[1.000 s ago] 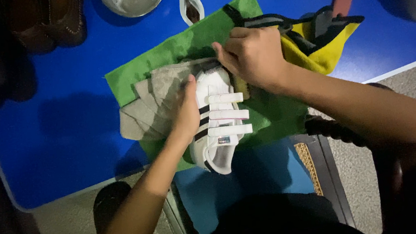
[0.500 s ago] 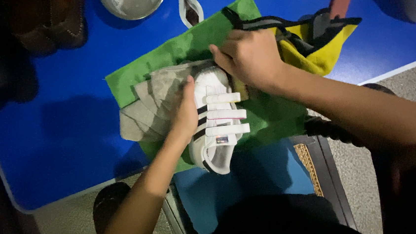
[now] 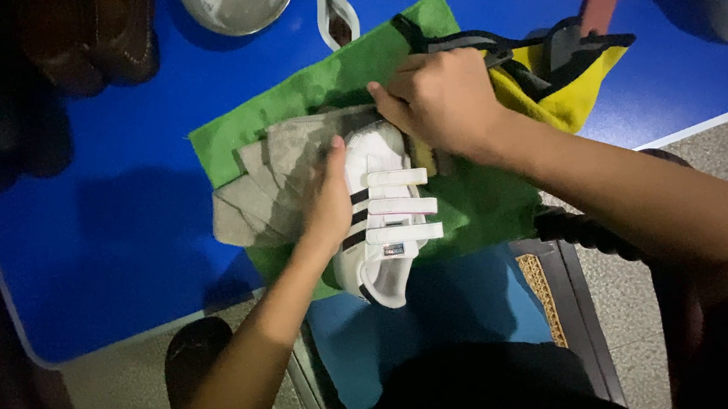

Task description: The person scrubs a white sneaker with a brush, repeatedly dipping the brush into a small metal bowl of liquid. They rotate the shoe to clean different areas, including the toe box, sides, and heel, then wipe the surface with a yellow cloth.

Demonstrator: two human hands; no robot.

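A small white shoe [image 3: 383, 220] with black side stripes and three straps lies on a green cloth [image 3: 311, 87] on the blue table [image 3: 105, 216]. My left hand [image 3: 326, 200] presses flat against the shoe's left side and holds it steady. My right hand [image 3: 443, 103] is curled over the shoe's toe, fingers closed on something small that I cannot make out. A folded grey rag [image 3: 263, 186] lies just left of the shoe, partly under my left hand.
A yellow and black cloth [image 3: 562, 85] lies right of my right hand. A metal bowl [image 3: 236, 2] and a small packet [image 3: 333, 12] sit at the far edge, brown shoes [image 3: 100, 39] at the far left. A dark wooden chair [image 3: 574, 231] stands below the table edge.
My right hand has shifted slightly over the shoe's toe. My left hand and the shoe stay in place.
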